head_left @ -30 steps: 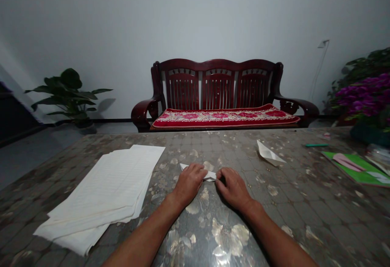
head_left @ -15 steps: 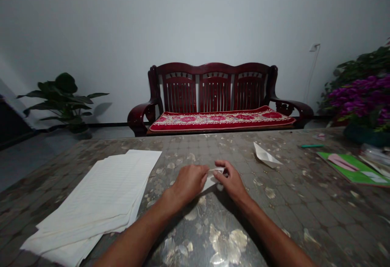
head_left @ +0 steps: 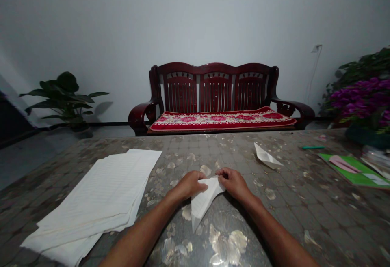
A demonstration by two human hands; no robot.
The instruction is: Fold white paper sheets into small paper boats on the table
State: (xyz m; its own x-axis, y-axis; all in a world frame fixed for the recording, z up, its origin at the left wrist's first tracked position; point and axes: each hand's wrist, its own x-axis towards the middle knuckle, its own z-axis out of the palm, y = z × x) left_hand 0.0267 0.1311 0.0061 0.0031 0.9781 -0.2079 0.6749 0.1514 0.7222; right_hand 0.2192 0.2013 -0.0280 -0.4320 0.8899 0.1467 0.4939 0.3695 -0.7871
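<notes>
A folded white paper (head_left: 203, 200) is held between my two hands above the near middle of the table, one pointed end hanging down toward me. My left hand (head_left: 191, 184) pinches its upper left edge, thumb on top. My right hand (head_left: 233, 181) grips its upper right corner with curled fingers. Farther off to the right, a folded paper boat (head_left: 267, 157) lies on the patterned tabletop (head_left: 292, 194). On the left rests a stack of lined white sheets (head_left: 100, 194).
At the right are a teal pen (head_left: 313, 147), a green booklet (head_left: 344, 167) with a pink shape, and purple flowers (head_left: 362, 98) in a pot. A dark red wooden bench (head_left: 215, 92) stands beyond the table. A leafy plant (head_left: 65, 96) is at the left.
The paper between my hands has turned and swung downward, showing a larger, longer face. Both hands have moved slightly; my left hand's thumb now lies over the paper.
</notes>
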